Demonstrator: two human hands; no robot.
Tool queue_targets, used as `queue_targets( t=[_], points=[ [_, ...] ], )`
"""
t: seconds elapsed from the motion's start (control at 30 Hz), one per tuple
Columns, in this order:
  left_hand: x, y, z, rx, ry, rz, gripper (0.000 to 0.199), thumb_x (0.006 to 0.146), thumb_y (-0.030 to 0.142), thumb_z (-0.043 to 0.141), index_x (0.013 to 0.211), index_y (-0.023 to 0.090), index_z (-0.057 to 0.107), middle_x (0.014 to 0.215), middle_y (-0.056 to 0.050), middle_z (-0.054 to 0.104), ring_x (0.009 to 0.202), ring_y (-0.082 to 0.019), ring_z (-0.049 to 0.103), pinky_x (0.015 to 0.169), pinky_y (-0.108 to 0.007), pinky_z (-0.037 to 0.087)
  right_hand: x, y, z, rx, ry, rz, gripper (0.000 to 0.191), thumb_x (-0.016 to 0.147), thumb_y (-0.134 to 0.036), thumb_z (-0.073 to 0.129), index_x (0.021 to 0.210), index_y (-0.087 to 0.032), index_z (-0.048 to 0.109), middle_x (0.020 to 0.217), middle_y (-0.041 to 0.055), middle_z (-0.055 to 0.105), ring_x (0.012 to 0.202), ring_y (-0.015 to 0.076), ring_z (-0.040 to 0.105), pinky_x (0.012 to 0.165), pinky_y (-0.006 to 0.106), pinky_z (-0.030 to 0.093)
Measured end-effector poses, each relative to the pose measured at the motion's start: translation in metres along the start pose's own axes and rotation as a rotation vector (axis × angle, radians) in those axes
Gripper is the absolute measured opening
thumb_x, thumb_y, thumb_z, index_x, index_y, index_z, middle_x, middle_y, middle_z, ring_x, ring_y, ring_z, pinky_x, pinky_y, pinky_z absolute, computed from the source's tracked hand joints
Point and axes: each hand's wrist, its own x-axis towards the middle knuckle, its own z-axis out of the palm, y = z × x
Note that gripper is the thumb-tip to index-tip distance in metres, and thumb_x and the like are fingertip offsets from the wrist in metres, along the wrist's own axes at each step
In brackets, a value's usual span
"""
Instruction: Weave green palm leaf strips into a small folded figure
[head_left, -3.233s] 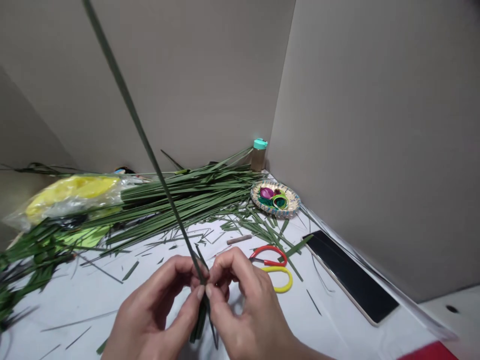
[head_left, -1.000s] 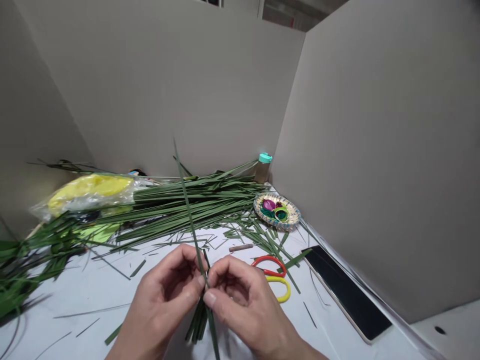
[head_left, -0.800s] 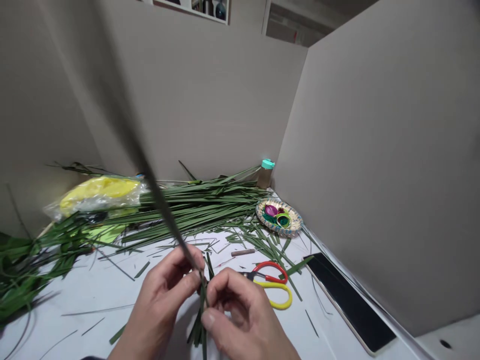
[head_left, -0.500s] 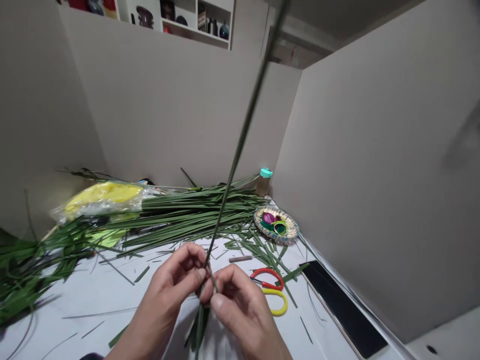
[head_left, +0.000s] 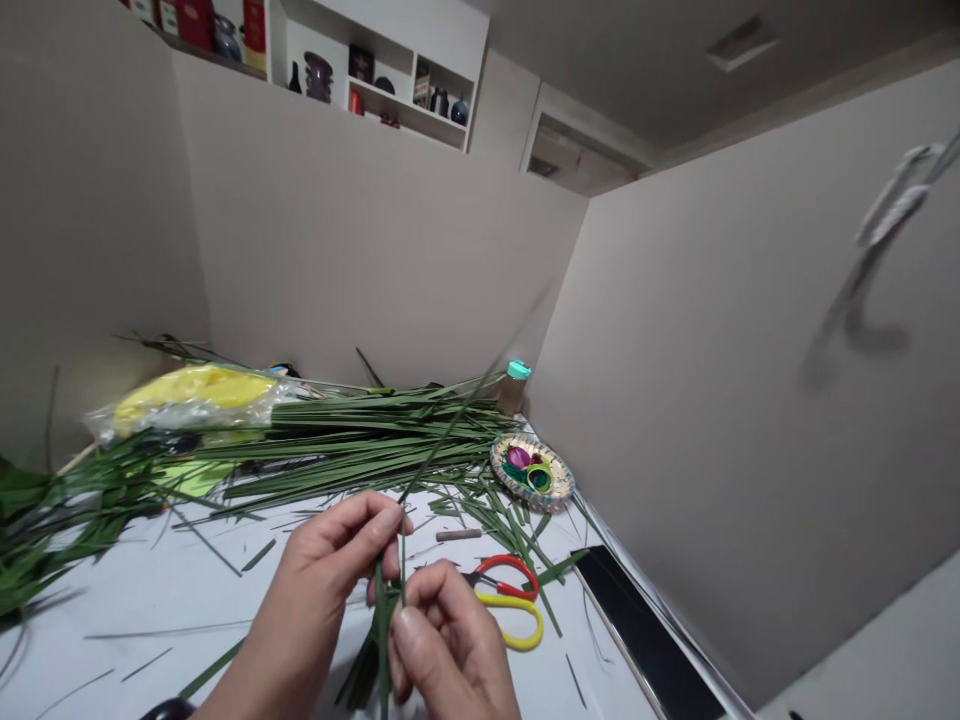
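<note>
My left hand (head_left: 341, 560) pinches a long thin green leaf strip (head_left: 442, 440) that slants up and to the right. Close beside it, slightly lower, my right hand (head_left: 450, 635) has thumb and fingers closed on a thin strand of leaf. A small bunch of green leaf pieces (head_left: 364, 665) hangs below and between the hands, partly hidden by them. Just right of my right hand lie scissors (head_left: 517, 603) with one red and one yellow handle loop. A short brown stick (head_left: 458, 535) rests behind my right hand.
Long green leaves (head_left: 375, 430) are piled along the back. A woven basket (head_left: 559, 490) holds small colourful items, with a teal-lidded bottle (head_left: 514, 388) behind it. At the right lies a dark phone (head_left: 645, 635); at the back left, a yellow item in clear plastic (head_left: 195, 395).
The view has tilted up. The hands have moved slightly apart, my right hand lower, with the thin strand now drawn between them. The long strip leans further right.
</note>
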Motion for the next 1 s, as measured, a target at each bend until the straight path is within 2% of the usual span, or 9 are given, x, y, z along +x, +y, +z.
queue_targets(
  t=[0.17, 0.37, 0.47, 0.53, 0.6, 0.67, 0.73, 0.87, 1.0],
  points=[
    [-0.001, 0.008, -0.001, 0.068, -0.011, 0.053, 0.029, 0.082, 0.045, 0.075, 0.065, 0.024, 0.066, 0.058, 0.005, 0.054, 0.062, -0.017, 0.046, 0.06, -0.028, 0.039, -0.004, -0.004, 0.004, 0.023, 0.074, 0.001, 0.053, 0.084, -0.072, 0.069, 0.083, -0.023, 0.05, 0.059, -0.0076, 0.042, 0.056, 0.0111, 0.033, 0.059, 0.026, 0.029],
    [-0.006, 0.014, 0.006, 0.104, -0.018, 0.12, 0.03, 0.087, 0.046, 0.073, 0.069, 0.024, 0.065, 0.057, 0.008, 0.043, 0.055, -0.014, 0.031, 0.05, -0.027, 0.025, -0.005, -0.005, 0.015, 0.017, 0.103, -0.015, 0.052, 0.086, -0.073, 0.066, 0.087, -0.022, 0.054, 0.052, -0.0104, 0.038, 0.049, 0.0094, 0.029, 0.056, 0.025, 0.027],
    [-0.002, 0.015, 0.008, 0.062, -0.015, 0.131, 0.033, 0.09, 0.048, 0.07, 0.068, 0.024, 0.062, 0.056, 0.009, 0.043, 0.055, -0.014, 0.032, 0.05, -0.026, 0.027, -0.007, -0.008, 0.018, -0.004, 0.113, -0.055, 0.051, 0.087, -0.072, 0.066, 0.087, -0.021, 0.057, 0.052, -0.0079, 0.044, 0.051, 0.0107, 0.037, 0.057, 0.025, 0.033],
    [0.0, 0.016, 0.007, 0.014, -0.029, 0.121, 0.034, 0.091, 0.05, 0.068, 0.069, 0.024, 0.06, 0.056, 0.009, 0.043, 0.054, -0.014, 0.034, 0.051, -0.025, 0.029, -0.007, -0.016, 0.014, -0.023, 0.125, -0.087, 0.05, 0.086, -0.069, 0.069, 0.089, -0.02, 0.062, 0.063, -0.001, 0.059, 0.059, 0.0133, 0.049, 0.062, 0.026, 0.041],
    [-0.001, 0.017, 0.005, -0.024, -0.073, 0.098, 0.034, 0.091, 0.05, 0.068, 0.07, 0.024, 0.058, 0.055, 0.009, 0.043, 0.054, -0.013, 0.034, 0.052, -0.024, 0.031, -0.004, -0.028, 0.008, -0.05, 0.152, -0.124, 0.045, 0.087, -0.064, 0.072, 0.095, -0.02, 0.068, 0.086, 0.0049, 0.07, 0.073, 0.0156, 0.058, 0.069, 0.027, 0.049],
    [-0.005, 0.019, 0.004, -0.036, -0.158, 0.066, 0.035, 0.09, 0.048, 0.07, 0.068, 0.023, 0.06, 0.054, 0.009, 0.043, 0.054, -0.013, 0.032, 0.052, -0.024, 0.03, 0.0, -0.044, 0.001, -0.075, 0.183, -0.164, 0.037, 0.09, -0.056, 0.074, 0.106, -0.022, 0.07, 0.101, 0.0037, 0.07, 0.081, 0.0145, 0.059, 0.075, 0.025, 0.051],
    [-0.012, 0.02, 0.004, -0.035, -0.25, 0.024, 0.037, 0.089, 0.048, 0.072, 0.066, 0.022, 0.061, 0.052, 0.008, 0.043, 0.052, -0.012, 0.03, 0.05, -0.023, 0.027, 0.005, -0.06, -0.004, -0.098, 0.184, -0.196, 0.027, 0.092, -0.047, 0.075, 0.104, -0.024, 0.071, 0.096, -0.0001, 0.068, 0.079, 0.0123, 0.058, 0.076, 0.023, 0.05],
    [-0.029, 0.021, 0.001, -0.018, -0.359, -0.071, 0.031, 0.086, 0.048, 0.075, 0.07, 0.022, 0.07, 0.061, 0.003, 0.057, 0.053, -0.012, 0.043, 0.049, -0.024, 0.035, 0.003, -0.08, -0.008, -0.122, 0.163, -0.243, 0.023, 0.09, -0.039, 0.078, 0.079, -0.019, 0.072, 0.073, -0.0022, 0.064, 0.071, 0.0117, 0.057, 0.071, 0.022, 0.048],
    [-0.042, 0.02, -0.015, 0.042, -0.335, -0.128, 0.028, 0.073, 0.052, 0.084, 0.074, 0.024, 0.083, 0.067, -0.002, 0.066, 0.058, -0.016, 0.055, 0.052, -0.025, 0.045, -0.011, -0.083, -0.015, -0.055, 0.265, -0.266, 0.02, 0.089, -0.039, 0.08, 0.081, -0.021, 0.075, 0.078, -0.0021, 0.067, 0.069, 0.0091, 0.058, 0.068, 0.019, 0.049]
  ],
)
